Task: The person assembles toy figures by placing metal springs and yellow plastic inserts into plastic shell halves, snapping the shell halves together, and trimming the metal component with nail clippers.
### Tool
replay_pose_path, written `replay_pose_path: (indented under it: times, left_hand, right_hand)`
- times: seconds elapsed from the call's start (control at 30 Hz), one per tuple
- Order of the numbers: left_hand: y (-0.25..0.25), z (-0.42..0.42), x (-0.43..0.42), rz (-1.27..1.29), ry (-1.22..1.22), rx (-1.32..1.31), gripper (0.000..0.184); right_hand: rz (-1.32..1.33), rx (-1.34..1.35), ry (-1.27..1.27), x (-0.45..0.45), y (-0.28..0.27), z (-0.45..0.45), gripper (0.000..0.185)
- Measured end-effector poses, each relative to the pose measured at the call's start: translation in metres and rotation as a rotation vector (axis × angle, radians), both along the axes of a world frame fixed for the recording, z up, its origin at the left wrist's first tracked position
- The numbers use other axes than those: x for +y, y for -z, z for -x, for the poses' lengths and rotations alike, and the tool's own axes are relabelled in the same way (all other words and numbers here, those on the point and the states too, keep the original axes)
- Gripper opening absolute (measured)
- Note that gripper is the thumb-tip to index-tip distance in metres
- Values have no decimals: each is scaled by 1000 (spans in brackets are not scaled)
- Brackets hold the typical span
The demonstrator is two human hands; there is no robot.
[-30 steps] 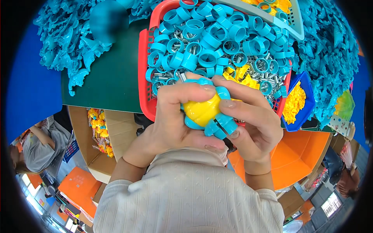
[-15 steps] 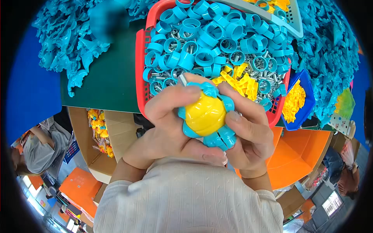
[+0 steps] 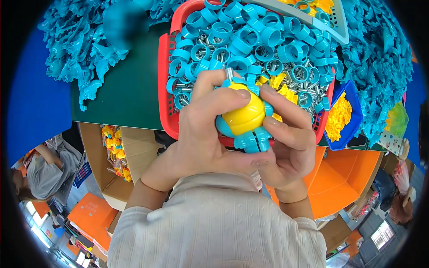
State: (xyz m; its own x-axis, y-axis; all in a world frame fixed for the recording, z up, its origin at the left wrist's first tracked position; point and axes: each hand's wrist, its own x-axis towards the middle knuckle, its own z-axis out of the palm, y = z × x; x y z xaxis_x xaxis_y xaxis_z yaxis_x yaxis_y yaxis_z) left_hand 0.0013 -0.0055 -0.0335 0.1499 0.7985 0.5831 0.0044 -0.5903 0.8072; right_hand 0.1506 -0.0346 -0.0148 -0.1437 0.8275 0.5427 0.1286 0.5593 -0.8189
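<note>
A yellow and turquoise plastic toy (image 3: 245,117) is held between both hands, its rounded yellow side facing up. My left hand (image 3: 208,129) wraps round its left side, thumb below and a finger across the top. My right hand (image 3: 288,138) grips the right side with its fingertips. A small metal spring or pin (image 3: 229,73) stands at the toy's upper end, by my left fingers. Just beyond the hands lies a red basket (image 3: 166,85) of turquoise rings (image 3: 239,44), metal pieces and yellow parts (image 3: 287,93).
Turquoise parts are heaped at the left (image 3: 80,40) and right (image 3: 373,53) of the green table (image 3: 125,85). A blue tray (image 3: 356,114) holds yellow pieces. Below are a cardboard box (image 3: 140,147) and an orange-lined box (image 3: 339,178). Other people sit at both sides.
The toy has tilted and turned in my hands, its split turquoise end now pointing down. My left fingers have shifted up round the metal piece.
</note>
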Motion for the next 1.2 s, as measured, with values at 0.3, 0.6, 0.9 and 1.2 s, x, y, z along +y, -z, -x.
replay_pose_path:
  times: [0.3, 0.6, 0.9, 1.2]
  left_hand:
    - [-5, 5, -3, -18, -39, 201, 66]
    - [-6, 1, -9, 152, 9, -55, 64]
    - [0, 1, 5, -24, 127, 39, 85]
    - [-12, -1, 12, -101, 25, 83, 85]
  right_hand:
    - [-36, 50, 6, 1, 2, 5, 31]
    - [-26, 34, -40, 2, -7, 3, 36]
    - [-29, -84, 11, 2, -10, -6, 37]
    - [53, 176, 10, 4, 3, 1, 35]
